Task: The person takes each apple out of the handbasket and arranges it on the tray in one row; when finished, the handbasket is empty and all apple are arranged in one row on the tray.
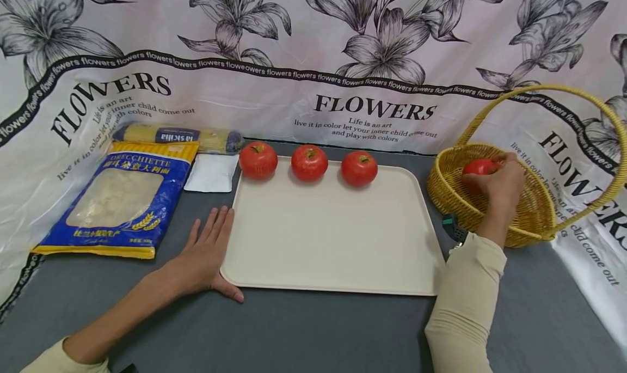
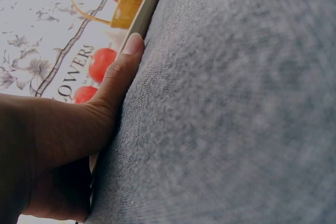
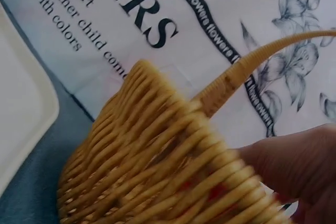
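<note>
My right hand (image 1: 505, 183) is inside the yellow wicker basket (image 1: 443, 199) and grips a red apple (image 1: 477, 167). From the right wrist view, the basket's woven side (image 3: 136, 156) covers most of that apple, and only part of the hand (image 3: 294, 163) shows. Fingers spread, my left hand (image 1: 208, 250) rests on the table against the left edge of a cream rectangular tray (image 1: 333, 237). Its thumb lies by the tray's near corner. Three red apples stand in a row along the tray's far edge: left (image 1: 258, 160), middle (image 1: 309, 163) and right (image 1: 359, 169).
On the left lies a blue and yellow orecchiette bag (image 1: 115, 199). Behind it is a long pasta packet (image 1: 178, 138), and a small white packet (image 1: 210, 172) sits beside it. The basket's tall handle (image 1: 553, 90) arches up. A flower-printed cloth (image 1: 274, 98) hangs behind the grey table (image 1: 318, 329).
</note>
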The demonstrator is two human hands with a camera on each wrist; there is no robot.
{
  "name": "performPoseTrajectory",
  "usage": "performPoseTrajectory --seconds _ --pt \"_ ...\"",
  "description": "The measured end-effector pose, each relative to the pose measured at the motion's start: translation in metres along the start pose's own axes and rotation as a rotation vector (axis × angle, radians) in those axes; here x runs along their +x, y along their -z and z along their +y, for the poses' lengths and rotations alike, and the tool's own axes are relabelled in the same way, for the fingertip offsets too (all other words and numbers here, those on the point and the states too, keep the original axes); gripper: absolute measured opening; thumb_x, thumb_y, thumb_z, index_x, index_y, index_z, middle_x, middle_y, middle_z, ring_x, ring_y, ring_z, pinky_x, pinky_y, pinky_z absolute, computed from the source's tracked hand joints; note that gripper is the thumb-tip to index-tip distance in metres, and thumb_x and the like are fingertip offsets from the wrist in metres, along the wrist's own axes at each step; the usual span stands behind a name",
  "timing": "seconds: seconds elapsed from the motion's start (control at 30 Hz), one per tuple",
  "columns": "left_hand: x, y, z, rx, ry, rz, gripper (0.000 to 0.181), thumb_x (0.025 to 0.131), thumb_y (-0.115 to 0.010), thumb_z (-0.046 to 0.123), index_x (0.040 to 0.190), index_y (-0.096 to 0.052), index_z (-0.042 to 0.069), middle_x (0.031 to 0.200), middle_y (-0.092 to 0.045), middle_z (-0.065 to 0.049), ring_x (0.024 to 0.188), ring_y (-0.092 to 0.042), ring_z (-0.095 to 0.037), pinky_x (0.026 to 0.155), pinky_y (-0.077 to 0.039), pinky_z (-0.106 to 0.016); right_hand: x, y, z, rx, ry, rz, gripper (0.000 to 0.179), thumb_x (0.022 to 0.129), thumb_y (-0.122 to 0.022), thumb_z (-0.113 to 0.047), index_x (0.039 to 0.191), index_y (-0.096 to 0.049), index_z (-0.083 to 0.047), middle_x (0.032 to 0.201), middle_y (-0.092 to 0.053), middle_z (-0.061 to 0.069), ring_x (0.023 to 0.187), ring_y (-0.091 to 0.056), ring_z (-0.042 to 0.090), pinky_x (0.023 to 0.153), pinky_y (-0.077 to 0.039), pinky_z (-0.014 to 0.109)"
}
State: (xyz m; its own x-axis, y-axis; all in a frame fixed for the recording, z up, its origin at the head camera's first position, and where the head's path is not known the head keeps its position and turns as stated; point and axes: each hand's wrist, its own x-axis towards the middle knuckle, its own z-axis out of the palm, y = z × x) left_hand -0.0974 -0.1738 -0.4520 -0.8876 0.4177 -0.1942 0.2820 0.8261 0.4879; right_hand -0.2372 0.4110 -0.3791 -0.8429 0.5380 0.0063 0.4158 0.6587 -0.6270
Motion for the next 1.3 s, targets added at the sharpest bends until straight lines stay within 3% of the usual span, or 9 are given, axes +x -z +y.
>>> performPoseTrajectory --seconds 0.2,0.37,0.47,0.57,0.7,0.93,1.17,1.3 --pt "0.001 0.000 0.000 -0.006 -0.004 0.002 0.169 0.053 -0.091 0.077 0.165 0.009 -0.001 0.174 0.009 -0.029 0.161 0.008 -0.053 0.124 0.006 -0.075 -0.022 0.034 -0.037 -0.022 0.014 0.076 0.082 0.089 -0.069 -0.044 0.158 -0.043 -0.009 0.162 -0.041 0.024 0.145 -0.039 0.041 0.117 -0.041 0.061" --pt "0.001 0.000 -0.001 -0.003 0.000 0.002 0.169 0.054 -0.091 0.076 0.165 0.010 -0.001 0.174 0.010 -0.029 0.161 0.009 -0.052 0.125 0.006 -0.075 -0.044 0.058 -0.069 -0.061 0.048 0.006 0.084 0.092 -0.066 -0.051 0.163 -0.038 -0.016 0.168 -0.034 0.023 0.149 -0.033 0.045 0.117 -0.042 0.067" --pt "0.000 0.000 -0.001 0.000 0.006 0.001 0.169 0.053 -0.091 0.076 0.165 0.009 -0.001 0.174 0.010 -0.029 0.161 0.009 -0.053 0.124 0.006 -0.075 -0.053 0.059 -0.081 -0.077 0.108 -0.043 0.083 0.092 -0.068 -0.051 0.162 -0.040 -0.015 0.165 -0.036 0.026 0.145 -0.036 0.048 0.114 -0.044 0.069" --pt "0.000 -0.001 0.000 0.001 0.007 0.003 0.169 0.053 -0.091 0.077 0.165 0.009 -0.001 0.174 0.009 -0.029 0.161 0.008 -0.053 0.124 0.006 -0.076 -0.057 0.055 -0.090 -0.098 0.200 -0.104 0.083 0.093 -0.071 -0.049 0.160 -0.041 -0.011 0.161 -0.039 0.030 0.138 -0.041 0.049 0.104 -0.051 0.062" --pt "-0.001 -0.001 0.001 0.003 0.010 0.003 0.169 0.053 -0.091 0.077 0.165 0.008 -0.001 0.174 0.009 -0.029 0.161 0.008 -0.053 0.124 0.006 -0.076 -0.056 0.041 -0.104 -0.119 0.309 -0.220 0.084 0.093 -0.075 -0.044 0.159 -0.041 -0.005 0.156 -0.043 0.034 0.132 -0.044 0.049 0.091 -0.052 0.047" --pt "0.001 -0.002 0.001 0.014 0.021 0.007 0.169 0.052 -0.093 0.074 0.165 0.007 -0.002 0.174 0.008 -0.030 0.161 0.007 -0.053 0.124 0.006 -0.076 -0.056 0.001 -0.130 -0.236 0.432 -0.432 0.080 0.090 -0.079 -0.034 0.152 -0.046 0.004 0.141 -0.053 0.035 0.121 -0.050 0.048 0.097 -0.054 0.059" --pt "0.003 -0.004 0.002 0.021 0.001 0.020 0.169 0.053 -0.091 0.076 0.165 0.008 -0.001 0.174 0.008 -0.030 0.161 0.008 -0.053 0.124 0.005 -0.076 -0.047 -0.047 -0.138 -0.395 0.429 -0.583 0.068 0.086 -0.081 -0.026 0.140 -0.052 0.005 0.128 -0.058 0.030 0.112 -0.057 0.042 0.095 -0.056 0.052" --pt "0.003 -0.003 0.002 0.026 0.011 0.010 0.169 0.053 -0.091 0.076 0.165 0.008 -0.001 0.174 0.008 -0.029 0.161 0.008 -0.053 0.125 0.005 -0.075 -0.044 -0.069 -0.137 -0.517 0.379 -0.599 0.068 0.084 -0.080 -0.016 0.140 -0.048 0.007 0.130 -0.058 0.029 0.112 -0.056 0.041 0.098 -0.052 0.053"
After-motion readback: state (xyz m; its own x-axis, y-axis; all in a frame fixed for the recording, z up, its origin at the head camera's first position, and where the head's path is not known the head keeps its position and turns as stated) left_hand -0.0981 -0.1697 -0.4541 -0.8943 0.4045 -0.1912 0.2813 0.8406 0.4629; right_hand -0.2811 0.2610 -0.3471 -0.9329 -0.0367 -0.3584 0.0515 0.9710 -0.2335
